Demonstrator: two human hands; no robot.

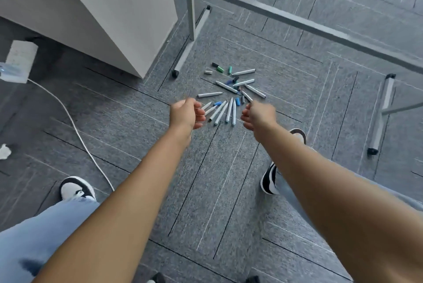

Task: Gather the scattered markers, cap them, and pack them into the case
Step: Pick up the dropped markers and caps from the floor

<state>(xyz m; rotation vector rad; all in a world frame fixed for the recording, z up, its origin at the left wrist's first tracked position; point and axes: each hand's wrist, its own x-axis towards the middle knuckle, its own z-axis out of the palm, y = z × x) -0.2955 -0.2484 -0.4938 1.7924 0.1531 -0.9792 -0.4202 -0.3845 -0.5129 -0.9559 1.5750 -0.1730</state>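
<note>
Head view: markers (225, 111) scattered on carpet (217, 179) at frame centre, loose caps (220, 69) at 12 o'clock of pile. Left hand (186, 113) at 9 o'clock of pile, fingers curled, partly apart, hiding marker ends; grip on anything unclear. Right hand (258, 115) at 3 o'clock, motion-blurred, fingers loosely curled; contact cannot tell. Cabinet (103, 8) cropped at 11 o'clock. Stand (191, 8) legs cut off at 1 o'clock.

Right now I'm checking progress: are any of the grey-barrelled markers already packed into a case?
No: the grey-barrelled markers and loose coloured caps all lie scattered on the grey carpet floor, and no case is in view.
</note>
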